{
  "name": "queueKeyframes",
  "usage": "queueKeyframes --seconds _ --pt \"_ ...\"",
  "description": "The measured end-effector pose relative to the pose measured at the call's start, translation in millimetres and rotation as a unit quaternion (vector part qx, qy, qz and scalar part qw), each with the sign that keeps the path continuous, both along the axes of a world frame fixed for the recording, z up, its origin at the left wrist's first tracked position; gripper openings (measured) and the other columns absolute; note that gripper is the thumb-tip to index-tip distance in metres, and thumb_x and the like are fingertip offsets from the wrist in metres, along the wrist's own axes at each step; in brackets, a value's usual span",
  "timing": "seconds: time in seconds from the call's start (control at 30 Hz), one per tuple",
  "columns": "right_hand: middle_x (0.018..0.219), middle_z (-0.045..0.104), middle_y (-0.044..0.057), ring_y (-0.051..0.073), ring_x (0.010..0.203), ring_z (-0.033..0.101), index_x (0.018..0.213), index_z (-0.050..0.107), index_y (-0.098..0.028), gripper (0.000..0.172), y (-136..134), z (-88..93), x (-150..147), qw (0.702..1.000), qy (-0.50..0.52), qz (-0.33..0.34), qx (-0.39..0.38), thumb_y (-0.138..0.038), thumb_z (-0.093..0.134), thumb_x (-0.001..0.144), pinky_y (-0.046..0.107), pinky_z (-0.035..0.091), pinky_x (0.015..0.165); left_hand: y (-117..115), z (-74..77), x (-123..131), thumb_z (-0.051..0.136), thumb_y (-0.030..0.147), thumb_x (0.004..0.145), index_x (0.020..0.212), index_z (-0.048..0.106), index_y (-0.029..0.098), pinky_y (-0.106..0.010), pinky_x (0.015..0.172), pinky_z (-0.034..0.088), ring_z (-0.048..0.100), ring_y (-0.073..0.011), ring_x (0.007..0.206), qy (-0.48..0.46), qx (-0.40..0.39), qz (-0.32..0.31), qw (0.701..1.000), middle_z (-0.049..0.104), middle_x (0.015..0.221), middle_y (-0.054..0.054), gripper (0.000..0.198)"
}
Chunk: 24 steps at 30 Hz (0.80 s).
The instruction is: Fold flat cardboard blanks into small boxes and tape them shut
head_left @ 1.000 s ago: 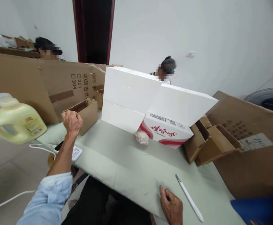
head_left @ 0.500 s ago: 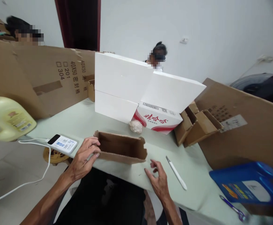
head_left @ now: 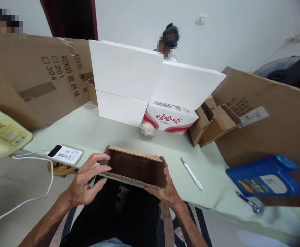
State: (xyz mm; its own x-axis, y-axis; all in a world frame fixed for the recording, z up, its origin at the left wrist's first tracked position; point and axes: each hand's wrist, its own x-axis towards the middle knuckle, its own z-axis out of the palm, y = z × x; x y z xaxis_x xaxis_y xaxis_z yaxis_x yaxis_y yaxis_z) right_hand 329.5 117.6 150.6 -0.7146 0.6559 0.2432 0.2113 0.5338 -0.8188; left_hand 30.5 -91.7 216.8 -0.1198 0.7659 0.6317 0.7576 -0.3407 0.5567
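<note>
A small open brown cardboard box (head_left: 135, 167) sits at the near edge of the pale green table (head_left: 108, 133), its opening facing me. My left hand (head_left: 86, 180) holds its left end, fingers curled against the side. My right hand (head_left: 166, 192) grips its right end from below, fingers mostly hidden behind the cardboard. A white pen-like tool (head_left: 191, 173) lies on the table just right of the box.
Behind stand white foam boards (head_left: 129, 75), a red-and-white printed carton (head_left: 169, 118), a wrapped ball (head_left: 147, 129) and folded brown boxes (head_left: 216, 123). A power bank (head_left: 65, 155) with white cable, a yellow jug (head_left: 3, 133) at left, a blue jug (head_left: 265, 176) at right. Two people sit beyond the cardboard walls.
My left hand brought the brown box from the far left of the table to the near edge. My right hand rose from the table and took hold of its right end.
</note>
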Motion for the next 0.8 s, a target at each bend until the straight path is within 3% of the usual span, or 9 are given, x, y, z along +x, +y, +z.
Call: queueKeyframes --seconds 0.2,0.33,0.5,0.67,0.8 --pt "0.178 0.029 0.018 0.040 0.164 0.034 0.176 0.012 -0.028 0.127 -1 0.1 -1 0.999 -0.012 -0.009 0.031 -0.041 0.095 0.080 0.062 0.033 0.134 9 -6.2 -12 0.068 0.017 0.095 0.154 0.052 0.036 -0.058 0.116 0.054 0.052 -0.0368 0.148 -0.038 0.017 0.082 0.996 0.050 0.157 -0.014 0.064" --pt "0.175 0.032 0.018 0.041 0.162 0.037 0.176 0.011 -0.029 0.128 1 -1.4 -1 0.999 -0.004 0.002 0.040 -0.041 0.094 0.079 0.063 0.035 0.133 17 -27.0 -28 0.075 0.031 0.094 0.169 0.034 0.035 -0.055 0.119 0.053 0.040 -0.0402 0.161 -0.153 -0.054 0.029 0.986 0.038 0.174 -0.015 0.086" --pt "0.177 0.028 0.018 0.040 0.164 0.032 0.176 0.011 -0.029 0.128 1 -1.6 -4 0.999 0.004 0.000 0.034 -0.041 0.093 0.079 0.061 0.033 0.133 34 -52.7 -39 0.092 0.045 0.080 0.174 0.030 0.027 -0.057 0.130 0.043 0.044 -0.0451 0.159 -0.212 -0.183 -0.046 0.959 0.043 0.174 -0.017 0.114" --pt "0.177 0.032 0.016 0.040 0.165 0.031 0.177 0.017 -0.027 0.127 9 7.7 -3 0.997 0.043 -0.018 -0.058 -0.058 0.091 0.079 0.060 0.029 0.136 54 -45.7 -35 0.093 0.045 0.078 0.173 0.034 0.025 -0.054 0.130 0.042 0.047 -0.0438 0.157 -0.257 -0.186 -0.061 0.946 0.046 0.173 -0.016 0.114" --pt "0.175 0.042 0.013 0.039 0.159 0.043 0.175 0.027 -0.030 0.111 24 22.3 -1 0.982 0.050 0.015 -0.181 -0.070 0.080 0.086 0.057 0.045 0.126 73 -37.7 -28 0.082 0.059 0.086 0.167 0.044 0.023 -0.051 0.117 0.056 0.063 -0.0408 0.143 -0.345 -0.228 -0.060 0.909 0.062 0.160 -0.016 0.097"
